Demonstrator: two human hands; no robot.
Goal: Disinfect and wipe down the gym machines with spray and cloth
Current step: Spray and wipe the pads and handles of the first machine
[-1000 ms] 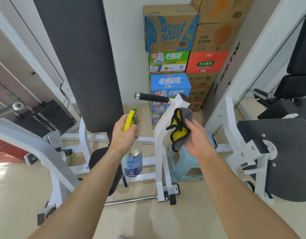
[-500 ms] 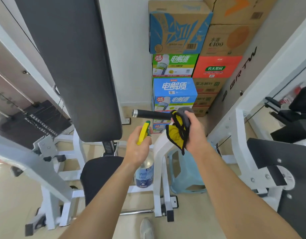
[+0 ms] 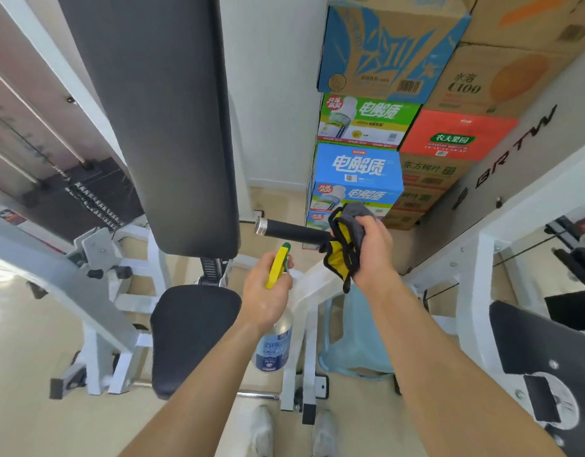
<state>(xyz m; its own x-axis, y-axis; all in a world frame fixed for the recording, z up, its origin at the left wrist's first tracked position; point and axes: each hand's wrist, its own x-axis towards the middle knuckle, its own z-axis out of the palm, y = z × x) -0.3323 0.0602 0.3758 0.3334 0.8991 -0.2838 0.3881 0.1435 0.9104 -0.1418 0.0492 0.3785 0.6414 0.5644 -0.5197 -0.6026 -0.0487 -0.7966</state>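
The grey-and-yellow fabric cloth [image 3: 342, 255], clutched in the right hand [image 3: 372, 249], is now brought onto the inner end of the black rubber handle [image 3: 291, 230], so wiping is probably begun, while the clear yellow-topped spray bottle [image 3: 274, 344] is gripped just below in the left hand [image 3: 264, 291].

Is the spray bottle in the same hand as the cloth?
No: the left hand grips the spray bottle, while the right hand holds the cloth at the black handle.
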